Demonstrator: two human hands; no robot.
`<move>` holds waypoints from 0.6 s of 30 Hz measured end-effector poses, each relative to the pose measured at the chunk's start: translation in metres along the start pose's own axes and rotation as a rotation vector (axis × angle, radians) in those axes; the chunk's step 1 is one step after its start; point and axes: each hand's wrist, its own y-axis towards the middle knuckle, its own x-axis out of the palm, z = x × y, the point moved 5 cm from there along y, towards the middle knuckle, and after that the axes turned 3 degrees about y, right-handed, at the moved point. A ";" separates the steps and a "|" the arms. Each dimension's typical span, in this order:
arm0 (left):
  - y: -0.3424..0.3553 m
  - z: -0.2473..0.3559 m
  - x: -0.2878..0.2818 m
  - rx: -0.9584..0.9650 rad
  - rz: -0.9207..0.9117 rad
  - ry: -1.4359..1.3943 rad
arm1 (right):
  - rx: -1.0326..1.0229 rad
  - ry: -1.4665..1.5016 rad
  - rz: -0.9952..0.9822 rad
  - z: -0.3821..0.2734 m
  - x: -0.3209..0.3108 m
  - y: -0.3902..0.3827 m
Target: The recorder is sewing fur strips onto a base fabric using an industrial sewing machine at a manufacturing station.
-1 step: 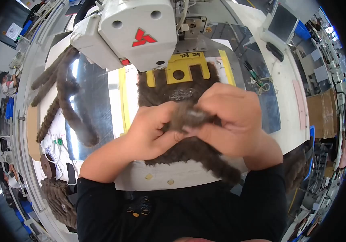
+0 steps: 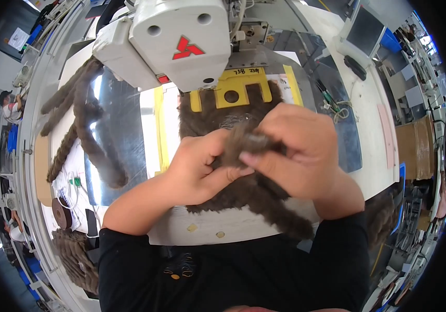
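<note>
My left hand (image 2: 200, 166) and my right hand (image 2: 300, 156) are closed on the end of a brown furry strip (image 2: 246, 140), blurred, in the middle of the work surface. The strip's lower part (image 2: 285, 218) trails toward the front edge at right. Beneath my hands lies a brown fur piece (image 2: 197, 119) with a loose silvery tangle on it. A yellow slotted template (image 2: 246, 75) rests on its back part, just below the head of a white sewing machine (image 2: 181, 73). Part of what my fingers grip is hidden.
More fur strips (image 2: 100, 156) lie at left over a metal plate, beside a brown roll (image 2: 60, 213), cables and a fur pile (image 2: 74, 255). At right are scissors-like tools (image 2: 329, 99), a monitor (image 2: 363, 28) and a cardboard box (image 2: 413, 148). A co-worker (image 2: 9, 106) is at far left.
My right thumb has shifted slightly up and left over the held strip, which has turned a little. The trailing part of the strip has moved slightly down and right.
</note>
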 end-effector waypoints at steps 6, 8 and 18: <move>0.003 -0.032 0.005 -0.139 0.279 -0.347 | 0.524 0.105 0.024 0.062 0.003 0.006; 0.012 -0.033 -0.006 -0.094 0.161 -0.031 | 0.720 0.304 0.033 0.098 0.007 0.000; 0.010 -0.072 -0.009 -0.311 -0.092 -0.019 | 0.825 0.358 -0.097 0.171 0.042 0.015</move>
